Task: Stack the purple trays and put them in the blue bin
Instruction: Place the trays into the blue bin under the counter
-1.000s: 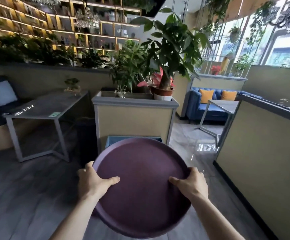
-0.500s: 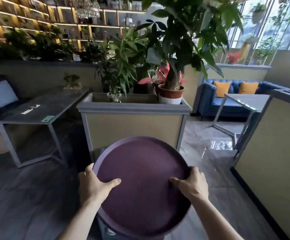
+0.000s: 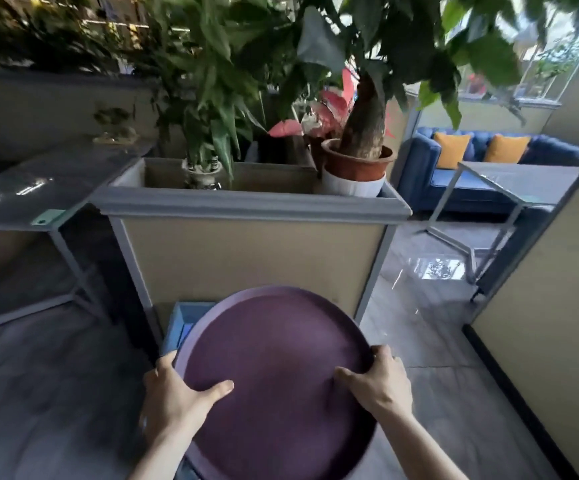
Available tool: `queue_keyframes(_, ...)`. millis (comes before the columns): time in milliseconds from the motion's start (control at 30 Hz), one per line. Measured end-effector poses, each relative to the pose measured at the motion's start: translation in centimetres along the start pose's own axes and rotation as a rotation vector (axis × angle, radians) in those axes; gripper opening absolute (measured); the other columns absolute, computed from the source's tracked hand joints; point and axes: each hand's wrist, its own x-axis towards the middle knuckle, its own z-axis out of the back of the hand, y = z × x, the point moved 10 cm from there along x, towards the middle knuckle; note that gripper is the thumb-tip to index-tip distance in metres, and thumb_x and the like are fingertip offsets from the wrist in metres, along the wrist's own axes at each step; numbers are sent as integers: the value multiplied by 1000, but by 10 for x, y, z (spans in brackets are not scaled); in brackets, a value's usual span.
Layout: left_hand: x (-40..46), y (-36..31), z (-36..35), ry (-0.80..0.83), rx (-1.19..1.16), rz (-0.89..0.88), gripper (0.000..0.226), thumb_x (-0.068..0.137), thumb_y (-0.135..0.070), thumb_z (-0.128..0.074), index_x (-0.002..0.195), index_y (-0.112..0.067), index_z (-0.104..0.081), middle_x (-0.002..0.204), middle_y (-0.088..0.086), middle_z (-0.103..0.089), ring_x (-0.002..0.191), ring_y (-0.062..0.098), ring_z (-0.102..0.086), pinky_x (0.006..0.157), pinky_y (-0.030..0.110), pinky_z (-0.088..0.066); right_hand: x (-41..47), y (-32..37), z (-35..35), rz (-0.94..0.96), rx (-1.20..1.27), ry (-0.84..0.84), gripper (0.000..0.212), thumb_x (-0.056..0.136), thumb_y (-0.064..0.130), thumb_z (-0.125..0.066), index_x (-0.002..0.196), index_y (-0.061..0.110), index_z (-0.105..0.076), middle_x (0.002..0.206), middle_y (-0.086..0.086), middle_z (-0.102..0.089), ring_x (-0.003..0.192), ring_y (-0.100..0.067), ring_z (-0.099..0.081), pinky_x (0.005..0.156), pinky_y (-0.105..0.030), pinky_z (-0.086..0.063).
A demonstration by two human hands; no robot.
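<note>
Nearest, left hand (image 3: 173,400) clamped on the tray (image 3: 274,368) rim, thumb lying across the purple face. Right hand (image 3: 379,381) gripping the opposite rim likewise, thumb on top, fingers curled under. Tray held flat between both, above the floor, covering most of the bin (image 3: 180,323); only the blue left corner visible beyond it. Behind that, planter (image 3: 250,209) with a potted tree. Farther right, sofa (image 3: 454,174).
</note>
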Motion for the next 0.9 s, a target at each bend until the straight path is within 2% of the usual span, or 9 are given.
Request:
queue_keyframes(167,59,30,-46,29,21,40,119,37,-40,-99,137,-9,-42,132,16,-50,122,36,-51,92,48,-49,53,-9,-56,-60,-58,18,69,66,55,-79,120,21,-52,118,-8,-60,112,-31,-60,90,-38,-49)
queue_keyframes(300,88,64,-79,64,89,112,112,41,-34,-99,135,-11,-43,129,18,-49,115,39,-54,81,47,-45,80,-25,-105,-124,-91,62,68,67,54,-78,120,22,-50,116,-9,-62,109,-32,-60,90,-39,-49)
queue_keyframes(500,117,105,-115,88,188,167,111,39,-29,-100,132,-7,-44,126,23,-49,110,43,-56,86,49,-48,105,-47,-162,-176,-135,142,65,72,53,-77,123,22,-50,114,-8,-60,107,-33,-62,87,-40,-50)
queue_keyframes(600,124,116,-127,78,260,198,113,38,-38,-99,133,-11,-44,126,21,-51,107,45,-59,81,49,-48,120,-51,-181,-167,-152,166,65,73,51,-76,125,24,-48,115,-7,-58,106,-32,-61,90,-41,-50)
queue_keyframes(733,132,131,-141,70,371,204,119,34,-50,-97,134,-12,-44,126,22,-55,110,45,-59,89,54,-50,133,-56,-198,-167,-195,190,65,79,47,-74,131,21,-44,121,-11,-55,110,-35,-61,90,-41,-49)
queue_keyframes(900,136,137,-151,64,420,197,125,29,-58,-94,135,-10,-47,124,22,-61,114,42,-58,91,54,-50,141,-55,-206,-151,-256,163,58,87,41,-69,132,16,-43,123,-13,-54,111,-35,-60,90,-43,-48)
